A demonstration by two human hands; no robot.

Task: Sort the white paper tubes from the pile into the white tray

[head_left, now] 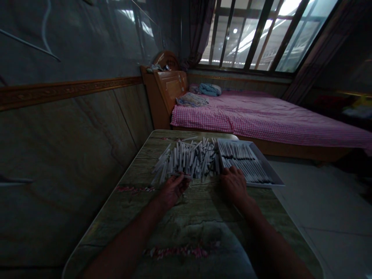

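Two hands over green table (200, 209) | left hand (173, 190) pinching white tube (180, 175) | right hand (234, 185) spread at tray (270, 172) edge | many tubes (188, 161) in pile | pink bed (261, 116), barred window (255, 35) behind

My left hand (173, 190) has the pile of white tubes (186, 161) blocking 12 o'clock. The white tray (269, 166) stands at 1 o'clock before my right hand (234, 185). The wall (72, 155) closes 9 o'clock; the tabletop (186, 217) leaves passage toward 6 o'clock.
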